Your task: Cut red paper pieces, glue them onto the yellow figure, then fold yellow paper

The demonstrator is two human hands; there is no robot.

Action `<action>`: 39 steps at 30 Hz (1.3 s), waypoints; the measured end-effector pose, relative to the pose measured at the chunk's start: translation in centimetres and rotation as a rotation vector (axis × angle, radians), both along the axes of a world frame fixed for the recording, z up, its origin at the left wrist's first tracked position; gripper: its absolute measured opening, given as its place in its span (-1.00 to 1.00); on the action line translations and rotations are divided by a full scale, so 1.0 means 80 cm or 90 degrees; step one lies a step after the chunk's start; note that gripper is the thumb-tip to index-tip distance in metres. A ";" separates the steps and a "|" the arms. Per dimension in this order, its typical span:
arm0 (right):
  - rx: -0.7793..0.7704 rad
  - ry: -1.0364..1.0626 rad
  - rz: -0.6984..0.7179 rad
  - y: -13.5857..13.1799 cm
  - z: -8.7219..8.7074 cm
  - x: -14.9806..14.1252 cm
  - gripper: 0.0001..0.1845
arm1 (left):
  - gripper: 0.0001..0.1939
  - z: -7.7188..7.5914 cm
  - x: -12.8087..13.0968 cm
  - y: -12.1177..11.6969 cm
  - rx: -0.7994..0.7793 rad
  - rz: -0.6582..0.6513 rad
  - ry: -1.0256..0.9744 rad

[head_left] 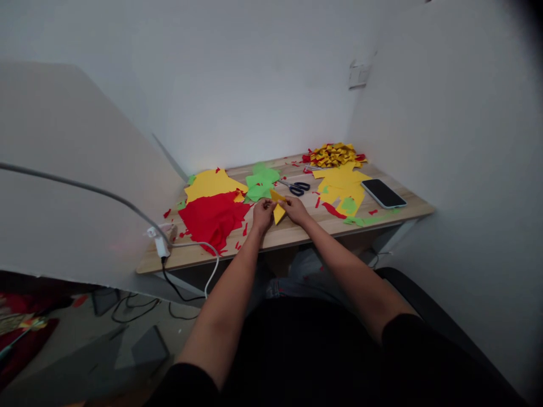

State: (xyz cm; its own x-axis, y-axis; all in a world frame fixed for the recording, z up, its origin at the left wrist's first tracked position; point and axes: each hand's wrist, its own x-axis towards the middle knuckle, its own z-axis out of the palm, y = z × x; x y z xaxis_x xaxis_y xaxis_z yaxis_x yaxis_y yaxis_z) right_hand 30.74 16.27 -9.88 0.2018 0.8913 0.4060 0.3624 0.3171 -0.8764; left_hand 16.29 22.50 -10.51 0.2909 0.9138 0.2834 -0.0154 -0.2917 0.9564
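Between my two hands, a small folded yellow piece (279,213), paper or felt, is held up over the front of the wooden table (288,230). My left hand (263,215) is closed at its left edge, fingers curled. My right hand (296,210) pinches it from the right. Just behind lie dark-handled scissors (299,188) and a crumpled green sheet (262,181). To the left of my left hand spreads a rumpled red sheet (214,217), with a yellow sheet (214,183) behind it.
Cut yellow pieces (341,183) lie at right beside a phone (384,193). A yellow and red pile (335,155) sits at the back right corner. Small red and green scraps are scattered about. A white power plug (161,244) with cables rests at the left edge.
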 end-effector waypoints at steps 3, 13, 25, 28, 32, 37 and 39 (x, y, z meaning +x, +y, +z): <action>-0.026 -0.018 -0.032 0.000 -0.002 0.004 -0.61 | -0.75 0.005 -0.001 0.000 -0.002 -0.009 -0.008; -0.089 0.020 -0.066 0.006 -0.008 0.012 -0.68 | -0.76 0.013 -0.003 -0.008 -0.043 -0.078 -0.029; -0.147 -0.051 -0.025 -0.008 0.004 -0.002 -0.67 | -0.58 0.012 -0.018 0.003 -0.063 0.004 -0.104; -0.146 -0.105 -0.071 -0.011 0.009 -0.005 -0.46 | -0.71 0.010 -0.012 -0.003 -0.075 -0.024 -0.070; -0.134 -0.184 -0.229 -0.007 0.027 0.014 -0.43 | -0.74 0.009 -0.008 -0.012 -0.095 -0.030 -0.024; -0.187 -0.296 -0.329 0.013 0.057 0.062 -0.65 | -0.75 0.014 -0.009 -0.016 -0.112 -0.042 0.014; -0.237 -0.320 -0.312 0.025 0.064 0.073 -0.67 | -0.76 0.018 -0.010 -0.017 -0.117 -0.042 0.020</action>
State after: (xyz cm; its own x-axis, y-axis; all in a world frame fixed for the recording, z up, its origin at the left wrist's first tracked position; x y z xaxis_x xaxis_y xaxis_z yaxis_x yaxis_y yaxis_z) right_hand 36.57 18.24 -4.74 0.4778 0.8434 0.2456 0.7651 -0.2621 -0.5882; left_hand 15.51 21.12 -9.10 0.3575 0.9282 0.1034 0.0024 -0.1116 0.9938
